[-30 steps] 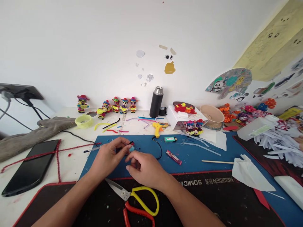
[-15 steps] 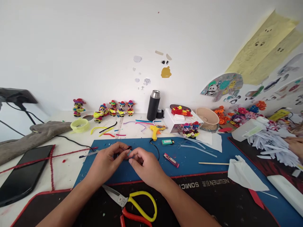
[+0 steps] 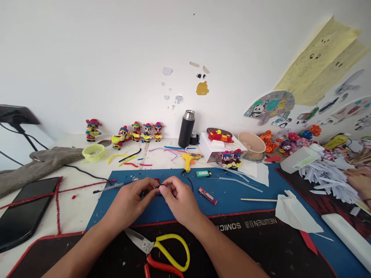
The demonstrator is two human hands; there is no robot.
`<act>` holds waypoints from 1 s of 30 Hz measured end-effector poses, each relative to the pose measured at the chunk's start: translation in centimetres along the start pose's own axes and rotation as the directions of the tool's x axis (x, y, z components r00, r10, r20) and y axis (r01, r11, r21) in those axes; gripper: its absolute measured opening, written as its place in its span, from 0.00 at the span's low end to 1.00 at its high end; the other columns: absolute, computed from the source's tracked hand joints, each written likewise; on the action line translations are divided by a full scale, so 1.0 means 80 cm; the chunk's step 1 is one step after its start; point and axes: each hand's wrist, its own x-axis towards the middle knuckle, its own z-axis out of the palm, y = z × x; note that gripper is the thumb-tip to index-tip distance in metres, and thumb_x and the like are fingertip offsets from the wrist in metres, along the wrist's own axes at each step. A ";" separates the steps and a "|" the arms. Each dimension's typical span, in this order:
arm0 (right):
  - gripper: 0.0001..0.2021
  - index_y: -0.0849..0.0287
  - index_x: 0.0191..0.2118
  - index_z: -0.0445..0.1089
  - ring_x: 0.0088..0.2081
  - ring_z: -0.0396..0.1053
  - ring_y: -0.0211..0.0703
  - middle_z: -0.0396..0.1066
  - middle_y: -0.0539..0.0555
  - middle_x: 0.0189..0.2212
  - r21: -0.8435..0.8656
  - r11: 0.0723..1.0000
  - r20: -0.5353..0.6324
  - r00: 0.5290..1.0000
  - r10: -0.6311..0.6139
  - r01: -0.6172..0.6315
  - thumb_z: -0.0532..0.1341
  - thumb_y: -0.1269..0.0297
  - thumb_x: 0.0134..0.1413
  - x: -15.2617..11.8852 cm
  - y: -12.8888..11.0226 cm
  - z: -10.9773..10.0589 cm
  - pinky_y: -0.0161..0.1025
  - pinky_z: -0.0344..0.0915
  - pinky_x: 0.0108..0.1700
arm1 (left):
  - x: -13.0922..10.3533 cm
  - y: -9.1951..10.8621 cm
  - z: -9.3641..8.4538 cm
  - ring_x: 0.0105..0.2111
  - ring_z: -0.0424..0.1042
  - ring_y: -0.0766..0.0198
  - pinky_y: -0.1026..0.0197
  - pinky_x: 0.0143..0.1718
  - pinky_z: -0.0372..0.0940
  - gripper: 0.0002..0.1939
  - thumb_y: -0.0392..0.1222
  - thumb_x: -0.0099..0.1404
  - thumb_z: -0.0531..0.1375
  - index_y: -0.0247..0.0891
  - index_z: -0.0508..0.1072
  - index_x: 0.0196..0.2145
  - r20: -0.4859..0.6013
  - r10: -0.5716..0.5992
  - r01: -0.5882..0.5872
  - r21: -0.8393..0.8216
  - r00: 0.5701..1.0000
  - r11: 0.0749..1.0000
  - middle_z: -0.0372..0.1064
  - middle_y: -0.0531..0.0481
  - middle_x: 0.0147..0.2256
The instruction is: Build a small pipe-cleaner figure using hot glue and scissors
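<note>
My left hand (image 3: 133,199) and my right hand (image 3: 180,199) meet fingertip to fingertip over the blue mat (image 3: 226,200). Between them they pinch a small dark piece (image 3: 159,186), mostly covered by the fingers. A bit of red shows just behind it. Scissors (image 3: 150,247) with one yellow and one red handle lie below my wrists on the black mat (image 3: 246,247). The yellow glue gun (image 3: 188,161) rests beyond my right hand, and a pen (image 3: 108,187) lies beside my left hand.
Several small figures (image 3: 136,132) stand along the wall. A black bottle (image 3: 186,129) and a white box (image 3: 207,148) are at the back. A black phone (image 3: 26,212) lies at the left. Another person's hand (image 3: 359,180) is at the far right by paper strips (image 3: 327,175).
The view has shifted slightly to the right. Between my fingertips the light blue bit no longer shows, and a dark piece does. Both hands stay close together.
</note>
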 end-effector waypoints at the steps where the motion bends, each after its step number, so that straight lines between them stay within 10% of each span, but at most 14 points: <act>1: 0.11 0.55 0.40 0.72 0.26 0.65 0.39 0.67 0.46 0.24 -0.015 1.000 -0.004 1.000 -0.002 0.002 0.60 0.54 0.69 0.000 0.000 -0.001 0.35 0.57 0.29 | 0.000 0.000 0.001 0.35 0.80 0.57 0.61 0.37 0.70 0.12 0.52 0.72 0.58 0.45 0.79 0.40 0.018 0.010 -0.010 0.004 1.000 1.000 0.83 0.51 0.36; 30: 0.10 0.56 0.40 0.76 0.24 0.61 0.38 0.63 0.45 0.21 0.020 1.000 -0.039 0.999 0.001 0.000 0.63 0.55 0.65 0.005 -0.004 -0.014 0.36 0.55 0.27 | 0.002 0.004 -0.004 0.35 0.81 0.57 0.60 0.38 0.70 0.14 0.52 0.73 0.59 0.44 0.81 0.38 -0.055 0.062 -0.059 0.064 0.997 0.996 0.84 0.50 0.36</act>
